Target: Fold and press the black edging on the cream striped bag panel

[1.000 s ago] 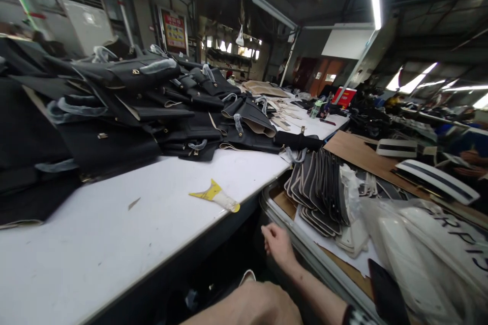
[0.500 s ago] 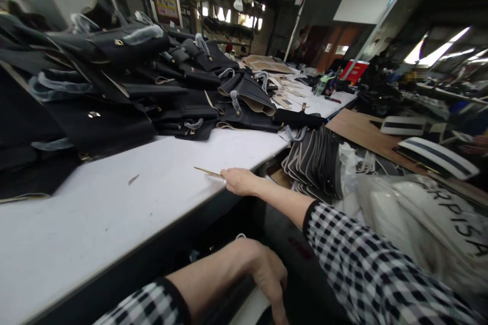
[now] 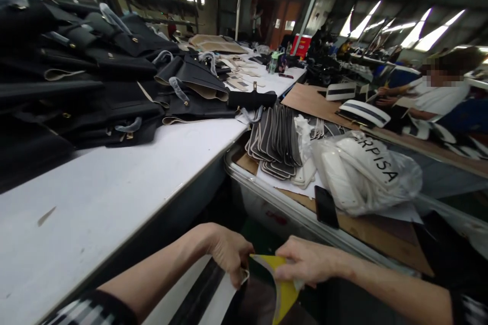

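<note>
Low in the view, my left hand [image 3: 231,254] pinches the upper edge of a black-and-white striped piece [image 3: 219,292], which hangs down in front of me. My right hand [image 3: 310,261] grips a thin, flat yellow piece [image 3: 284,297] with a curved grey edge between thumb and fingers. The yellow piece's top corner reaches close to my left fingers; whether it touches the striped piece I cannot tell. A dark brown surface [image 3: 253,302] shows between the two.
A white table [image 3: 114,203] on the left bears piled black bags [image 3: 125,76]. To the right, a bin [image 3: 267,203] carries stacked grey panels [image 3: 276,137], a plastic bag [image 3: 366,172] and a phone [image 3: 326,207]. A person [image 3: 438,94] sits beyond, beside striped pieces [image 3: 364,112].
My right hand has come off the white table with the yellow piece, down beside my left hand. My left hand has lifted the striped piece's edge. The view has turned right.
</note>
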Available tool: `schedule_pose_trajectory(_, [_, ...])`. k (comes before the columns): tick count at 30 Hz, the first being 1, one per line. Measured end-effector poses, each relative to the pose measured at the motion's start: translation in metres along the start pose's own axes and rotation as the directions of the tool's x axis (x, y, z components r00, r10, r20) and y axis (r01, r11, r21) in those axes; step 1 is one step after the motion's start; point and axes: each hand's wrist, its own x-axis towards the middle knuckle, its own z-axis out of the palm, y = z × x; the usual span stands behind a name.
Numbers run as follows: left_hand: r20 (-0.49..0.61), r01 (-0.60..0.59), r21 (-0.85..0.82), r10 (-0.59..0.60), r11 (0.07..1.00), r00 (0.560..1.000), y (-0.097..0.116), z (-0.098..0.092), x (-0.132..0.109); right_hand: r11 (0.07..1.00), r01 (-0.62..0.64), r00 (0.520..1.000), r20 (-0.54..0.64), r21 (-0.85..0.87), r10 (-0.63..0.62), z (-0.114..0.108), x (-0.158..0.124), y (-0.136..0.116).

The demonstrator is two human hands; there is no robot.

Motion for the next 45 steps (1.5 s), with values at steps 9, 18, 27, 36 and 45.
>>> schedule_pose_trajectory(9, [-0.011,0.01,0.042,-0.01,0.999,1.0,0.002,-0.004,0.002,0.912,0.131,0.973,-0.125,-0.389,-0.193,0.013,0.03,-0.024])
schedule_pose_trajectory(18, [-0.017,-0.004,0.052,0.004,0.999,1.0,-0.006,-0.002,0.003,0.995,0.028,0.999,-0.022,-0.098,-0.03,0.021,0.03,-0.028])
schedule_pose_trajectory(27, [-0.051,-0.058,0.113,0.064,0.992,0.997,-0.013,-0.001,-0.001,0.979,-0.055,0.997,-0.042,0.195,0.064,0.044,0.032,-0.028])
schedule_pose_trajectory(36, [-0.107,-0.08,0.189,0.101,0.979,0.989,-0.016,-0.002,-0.008,0.932,-0.115,0.987,-0.069,0.345,0.147,0.069,0.044,-0.015])
schedule_pose_trajectory(45, [-0.138,-0.087,0.197,0.115,0.977,0.984,-0.022,-0.004,-0.009,0.945,-0.065,0.954,-0.258,0.32,0.154,0.081,0.049,-0.038])
